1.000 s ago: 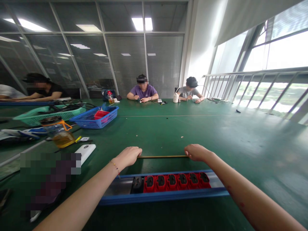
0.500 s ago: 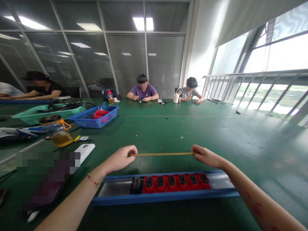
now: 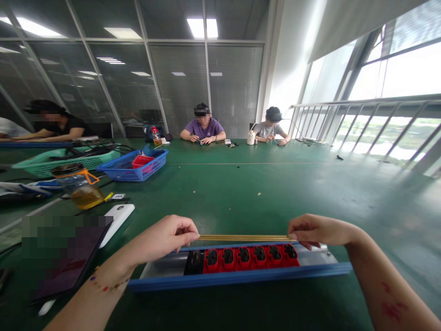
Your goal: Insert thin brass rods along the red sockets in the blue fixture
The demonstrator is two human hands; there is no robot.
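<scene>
Thin yellowish strips (image 3: 243, 237) stretch level between my two hands, just above the far edge of a blue-edged metal tray (image 3: 241, 278). My left hand (image 3: 179, 233) pinches their left end, and my right hand (image 3: 306, 232) pinches the right end. Several red sockets (image 3: 243, 260) with black centres sit in a row in the tray, with one black socket (image 3: 195, 262) at the left of the row. Bare silvery metal shows at both ends of the tray.
Left of my arm lie a dark-screened device (image 3: 74, 262) and a white object (image 3: 119, 220). Farther back stand a jar of amber liquid (image 3: 82, 191), a blue basket (image 3: 136, 172) and a green basket (image 3: 69, 162). Several people sit across the green table (image 3: 213, 179).
Both hands have come down nearer the tray and moved farther apart, the right one shifting rightward. The strips now hang lower, close to the tray's far edge.
</scene>
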